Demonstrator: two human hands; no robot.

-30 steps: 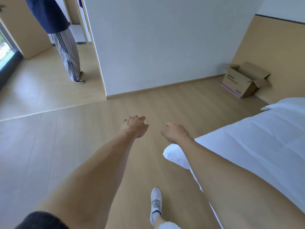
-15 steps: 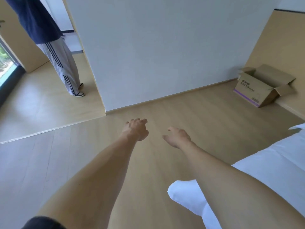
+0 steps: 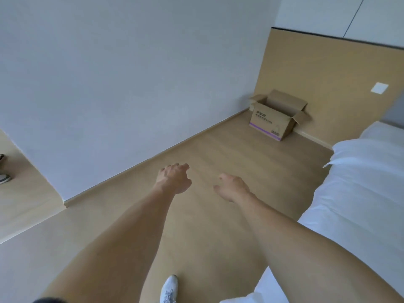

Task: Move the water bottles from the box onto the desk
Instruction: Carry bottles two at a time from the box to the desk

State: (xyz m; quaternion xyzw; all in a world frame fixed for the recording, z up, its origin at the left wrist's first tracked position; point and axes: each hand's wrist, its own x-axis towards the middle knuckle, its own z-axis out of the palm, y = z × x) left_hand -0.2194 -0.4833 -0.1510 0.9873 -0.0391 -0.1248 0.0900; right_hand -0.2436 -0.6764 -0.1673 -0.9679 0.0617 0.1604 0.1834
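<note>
An open cardboard box with purple print stands on the wood floor in the far corner, against a tan wall panel. Its flaps are up and its inside is hidden from here, so no water bottles show. My left hand and my right hand are stretched out in front of me above the floor, well short of the box. Both hang with loosely curled fingers and hold nothing. No desk is in view.
A bed with white bedding fills the right side. A white wall runs along the left up to the corner. Another person's shoes show at the far left edge. My white shoe is on the floor below.
The view has swung right and moved forward. The box now sits nearer the middle and looks larger, and the other person has slid almost out at the left. Both hands stay loosely curled.
</note>
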